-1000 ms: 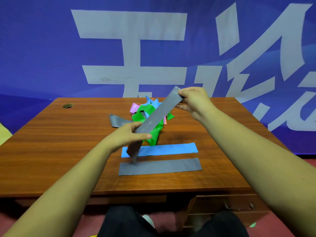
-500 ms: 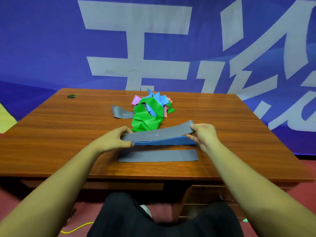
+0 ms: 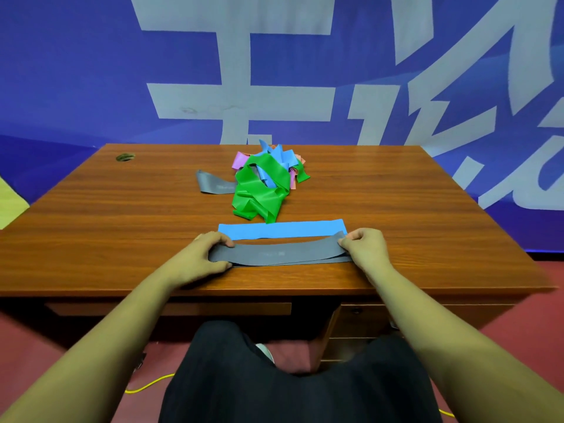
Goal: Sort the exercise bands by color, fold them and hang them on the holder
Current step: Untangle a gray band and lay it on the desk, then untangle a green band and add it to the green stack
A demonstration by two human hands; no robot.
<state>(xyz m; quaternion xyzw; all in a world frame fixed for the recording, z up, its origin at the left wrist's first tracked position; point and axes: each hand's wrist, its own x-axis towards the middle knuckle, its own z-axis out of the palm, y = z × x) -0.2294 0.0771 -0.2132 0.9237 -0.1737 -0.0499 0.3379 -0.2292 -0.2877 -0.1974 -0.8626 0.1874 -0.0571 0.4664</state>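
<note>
Near the far left corner of the bench [image 3: 91, 224] sat a small round cable hole [image 3: 125, 157]. Close to the near edge, left of the middle, the person's left grip [image 3: 210, 254] was clenched on the left end of a grey band [image 3: 283, 254], pinching it. That band ran across, slightly bowed, over a second grey band [image 3: 320, 264] lying flat on the bench, their edges nearly matched. Just behind them a blue band [image 3: 280, 228] lay flat and parallel. Farther toward the far edge sat a tangled pile [image 3: 262, 190] of green, blue and pink bands, with a loose grey band [image 3: 213, 184] poking out of its left side. The right grip [image 3: 363, 248] pinched the held band's right end, just beside the blue band's right corner. No holder was in view.

Probably the risk lay in the release. If one end were let go first, the stretchy strip could spring back and land askew, spoiling the grey stack. The right grip might also drag the blue band's corner. The stack sat near the near edge and could slide off.

Pale print on the held band and on the loose grey one was too small to read. Huge white characters on the blue banner [image 3: 91, 71] were cropped.
</note>
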